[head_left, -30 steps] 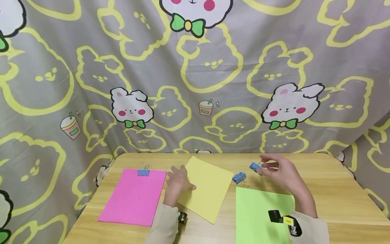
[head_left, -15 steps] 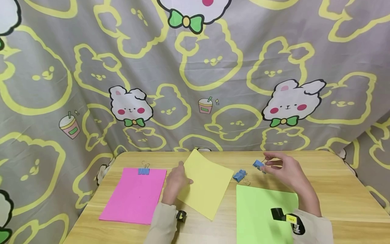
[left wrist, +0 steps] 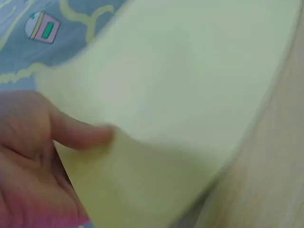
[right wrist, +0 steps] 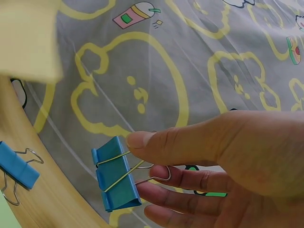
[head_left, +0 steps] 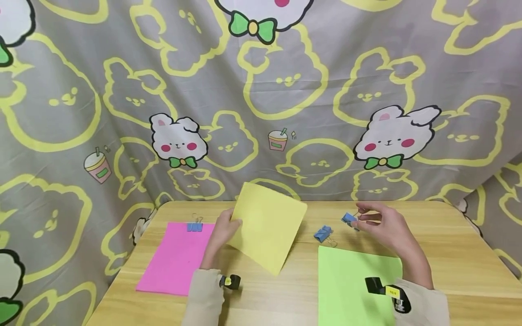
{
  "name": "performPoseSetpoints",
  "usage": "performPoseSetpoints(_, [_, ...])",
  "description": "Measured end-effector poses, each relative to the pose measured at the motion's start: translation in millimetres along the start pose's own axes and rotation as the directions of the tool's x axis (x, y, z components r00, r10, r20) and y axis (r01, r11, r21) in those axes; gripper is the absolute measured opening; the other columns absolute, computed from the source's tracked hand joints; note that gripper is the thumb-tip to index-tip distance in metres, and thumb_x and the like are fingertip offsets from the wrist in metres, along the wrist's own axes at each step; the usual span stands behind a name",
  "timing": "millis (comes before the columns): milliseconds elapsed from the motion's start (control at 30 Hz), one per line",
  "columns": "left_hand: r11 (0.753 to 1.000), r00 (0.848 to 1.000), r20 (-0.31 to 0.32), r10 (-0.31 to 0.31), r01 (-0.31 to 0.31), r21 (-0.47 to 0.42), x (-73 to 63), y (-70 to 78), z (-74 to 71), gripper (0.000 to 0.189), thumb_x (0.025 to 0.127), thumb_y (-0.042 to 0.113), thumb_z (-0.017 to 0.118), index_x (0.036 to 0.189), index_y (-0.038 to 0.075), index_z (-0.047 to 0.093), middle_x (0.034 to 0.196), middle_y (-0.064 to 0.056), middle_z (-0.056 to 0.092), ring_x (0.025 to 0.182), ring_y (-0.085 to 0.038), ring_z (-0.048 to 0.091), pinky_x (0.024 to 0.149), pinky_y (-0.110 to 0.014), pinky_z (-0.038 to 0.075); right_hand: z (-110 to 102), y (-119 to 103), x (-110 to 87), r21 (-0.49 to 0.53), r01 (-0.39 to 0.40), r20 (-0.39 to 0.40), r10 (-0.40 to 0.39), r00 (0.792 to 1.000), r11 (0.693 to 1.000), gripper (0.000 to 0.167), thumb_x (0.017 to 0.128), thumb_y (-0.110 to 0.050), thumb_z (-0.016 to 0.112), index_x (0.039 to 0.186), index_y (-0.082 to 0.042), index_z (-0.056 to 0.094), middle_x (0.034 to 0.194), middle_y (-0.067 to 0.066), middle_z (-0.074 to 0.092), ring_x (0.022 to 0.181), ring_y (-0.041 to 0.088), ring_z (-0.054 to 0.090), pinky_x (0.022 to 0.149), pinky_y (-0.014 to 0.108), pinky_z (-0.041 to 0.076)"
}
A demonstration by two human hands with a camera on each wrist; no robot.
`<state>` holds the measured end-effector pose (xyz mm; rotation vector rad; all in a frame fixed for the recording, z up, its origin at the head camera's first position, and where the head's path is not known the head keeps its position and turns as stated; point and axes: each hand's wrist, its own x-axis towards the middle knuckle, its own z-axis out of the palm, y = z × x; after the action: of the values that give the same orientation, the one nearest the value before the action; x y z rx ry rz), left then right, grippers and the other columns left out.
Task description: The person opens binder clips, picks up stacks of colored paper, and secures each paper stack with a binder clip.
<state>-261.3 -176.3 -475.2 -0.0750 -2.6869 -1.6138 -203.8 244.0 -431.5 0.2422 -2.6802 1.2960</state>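
Observation:
My left hand (head_left: 223,232) pinches the left edge of a yellow paper sheet or thin stack (head_left: 269,226), thumb on the near face; the fingers behind are hidden. The paper is tilted up off the table. In the left wrist view the yellow paper (left wrist: 180,85) bends near the thumb. My right hand (head_left: 385,226) holds a blue binder clip (head_left: 349,220) by its wire handles, between thumb and fingers. The right wrist view shows this binder clip (right wrist: 116,175) close up. A second blue binder clip (head_left: 323,233) lies on the table to its left.
Pink paper (head_left: 175,262) with a blue binder clip (head_left: 195,226) on its top edge lies at left, partly behind the left arm. Green paper (head_left: 355,280) lies under the right forearm. A patterned curtain (head_left: 261,99) hangs behind the wooden table (head_left: 456,253).
My left hand has taken hold of the yellow paper and raised it off the table, shifting slightly left. The right hand keeps its clip and has moved slightly right.

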Motion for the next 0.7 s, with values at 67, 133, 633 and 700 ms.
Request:
performPoseSetpoints(67, [0.993,1.0,-0.011,-0.011,0.01,-0.117,0.0,2.4,-2.3,0.026,0.1,0.004,0.057,0.122,-0.007,0.066,0.1,-0.018,0.071,0.083,-0.025,0.066,0.076,-0.04,0.058,0.4,0.8,-0.5,-0.006,0.0,0.001,0.0,1.0,1.0,0.056,0.089,-0.012,0.081,0.138,0.003,0.059,0.124,0.023,0.064,0.106,0.04,0.07,0.076,0.019,0.055])
performPoseSetpoints(133, [0.973,1.0,-0.006,0.0,-0.001,-0.23,0.1,4.5,-4.2,0.025,0.104,0.011,0.058,0.12,-0.006,0.067,0.101,-0.016,0.071,0.096,-0.027,0.065,0.093,-0.046,0.053,0.8,1.4,-1.1,-0.015,-0.002,0.003,0.002,1.0,1.0,0.057,0.089,-0.013,0.081,0.139,0.003,0.059,0.124,0.023,0.064,0.106,0.039,0.07,0.075,0.019,0.055])
performPoseSetpoints(633, [0.924,0.991,0.085,0.108,-0.068,-0.377,3.2,-5.2,-8.1,0.017,0.1,0.0,0.061,0.115,-0.007,0.065,0.108,-0.009,0.07,0.106,-0.02,0.06,0.102,-0.04,0.042,3.1,0.2,0.5,-0.012,-0.008,0.015,0.009,1.0,1.0,0.056,0.089,-0.01,0.081,0.139,0.003,0.058,0.122,0.022,0.064,0.107,0.04,0.069,0.074,0.018,0.053])
performPoseSetpoints(700, [0.926,0.989,0.095,0.117,-0.074,-0.37,3.6,-5.9,-7.4,0.015,0.099,0.001,0.062,0.112,-0.006,0.065,0.105,-0.007,0.068,0.104,-0.02,0.058,0.1,-0.04,0.042,3.1,0.1,0.4,-0.009,-0.012,0.016,0.012,1.0,1.0,0.056,0.089,-0.009,0.081,0.139,0.003,0.058,0.122,0.022,0.064,0.108,0.041,0.069,0.075,0.017,0.053])
